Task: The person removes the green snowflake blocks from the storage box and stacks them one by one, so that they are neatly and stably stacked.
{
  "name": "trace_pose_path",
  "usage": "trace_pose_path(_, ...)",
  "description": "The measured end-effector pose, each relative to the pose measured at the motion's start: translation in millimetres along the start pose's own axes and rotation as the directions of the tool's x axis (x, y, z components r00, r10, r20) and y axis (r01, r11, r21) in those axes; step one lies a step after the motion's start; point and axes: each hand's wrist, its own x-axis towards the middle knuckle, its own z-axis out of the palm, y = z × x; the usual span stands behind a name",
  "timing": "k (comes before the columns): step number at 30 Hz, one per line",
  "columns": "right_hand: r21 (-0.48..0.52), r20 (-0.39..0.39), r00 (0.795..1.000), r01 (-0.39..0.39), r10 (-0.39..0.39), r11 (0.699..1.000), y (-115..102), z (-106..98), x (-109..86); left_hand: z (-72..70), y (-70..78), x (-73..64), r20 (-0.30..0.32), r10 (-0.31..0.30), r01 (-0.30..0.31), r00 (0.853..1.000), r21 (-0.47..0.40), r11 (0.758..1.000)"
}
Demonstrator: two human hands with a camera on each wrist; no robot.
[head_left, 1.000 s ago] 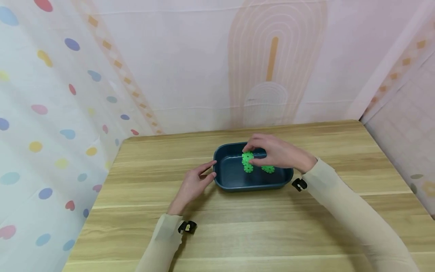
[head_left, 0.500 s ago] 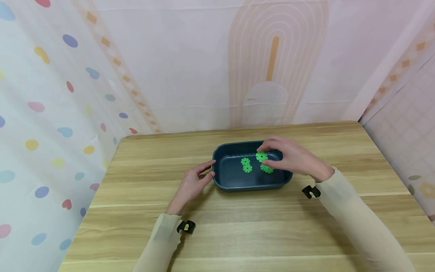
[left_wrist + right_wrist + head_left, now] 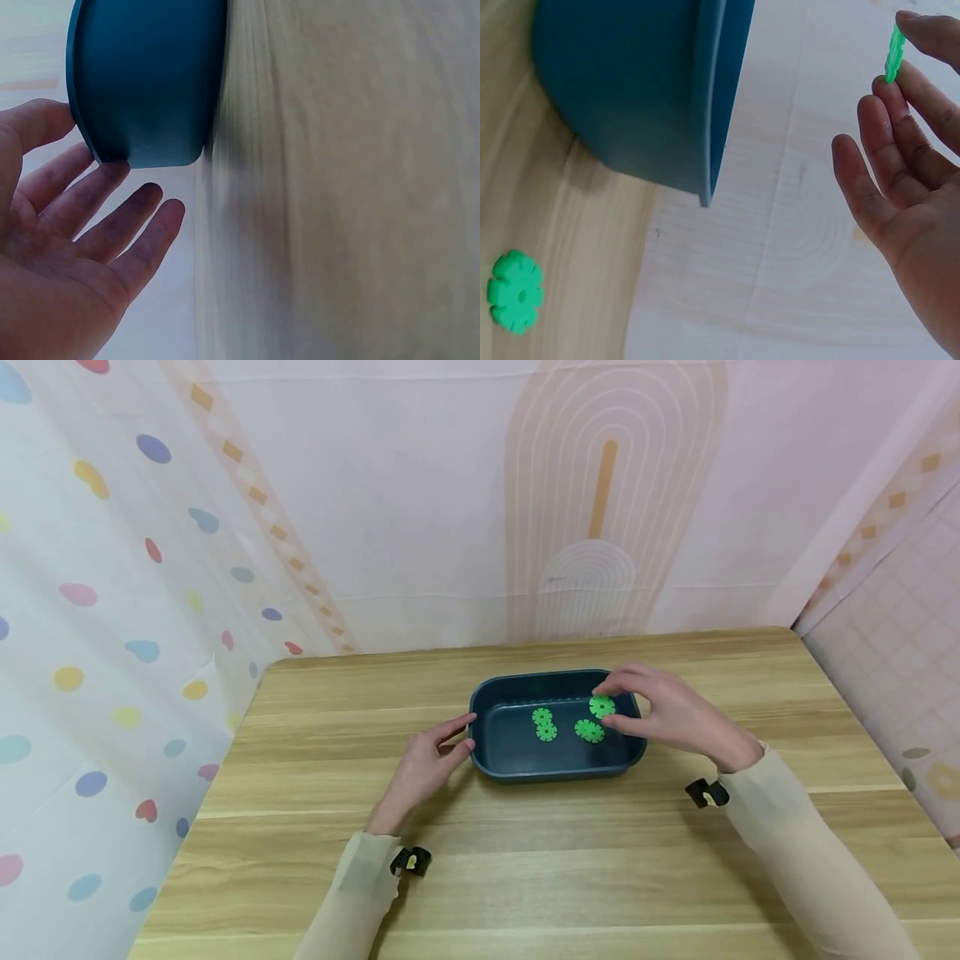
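My right hand (image 3: pixel 675 714) pinches a green notched plastic disc (image 3: pixel 602 707) between thumb and fingertips, over the right end of a dark blue basin (image 3: pixel 510 756). The right wrist view shows the held disc (image 3: pixel 895 54) edge-on. Inside the basin lie two pairs of overlapping green discs, a left pair (image 3: pixel 546 730) and a right pair (image 3: pixel 592 733). My left hand (image 3: pixel 426 770) touches the basin's left rim with thumb and index finger. Its other fingers spread loosely below the rim in the left wrist view.
Another green disc (image 3: pixel 516 292) lies on the wooden table (image 3: pixel 495 877) beside the basin, seen in the right wrist view and hidden in the head view. A patterned curtain (image 3: pixel 420 510) hangs behind the table and along its left side.
My right hand has moved right with the pinched disc, from over the left pair to the basin's right end, uncovering the right pair. My left hand has stayed at the rim.
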Motion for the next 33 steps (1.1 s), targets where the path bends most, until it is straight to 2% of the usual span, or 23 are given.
trace_pose_path(4, 0.007, -0.017, 1.000, -0.011, 0.011, 1.000, 4.8, -1.0, -6.2, 0.5, 0.2, -0.6, 0.002, -0.003, 0.003, 1.000, 0.002, 1.000)
trace_pose_path(12, -0.018, -0.094, 0.995, 0.022, -0.023, 1.000, 16.3, -2.5, -19.2, 0.8, 2.6, -1.6, 0.002, 0.005, -0.005, 1.000, 0.010, 1.000)
trace_pose_path(20, -0.006, -0.128, 0.992, -0.010, 0.009, 1.000, 26.1, -5.3, -31.2, 2.2, 2.4, -0.8, -0.001, 0.006, -0.006, 1.000, 0.009, 1.000)
trace_pose_path(28, -0.012, -0.146, 0.987, -0.074, 0.072, 0.997, 35.5, -5.8, -45.4, 2.8, 3.9, 0.5, -0.004, 0.000, 0.000, 1.000, 0.017, 1.000)
trace_pose_path(33, -0.031, -0.168, 0.984, -0.070, 0.064, 0.997, 43.7, -4.4, -52.4, 1.9, 3.8, 1.4, -0.005, -0.001, 0.001, 1.000, 0.015, 1.000)
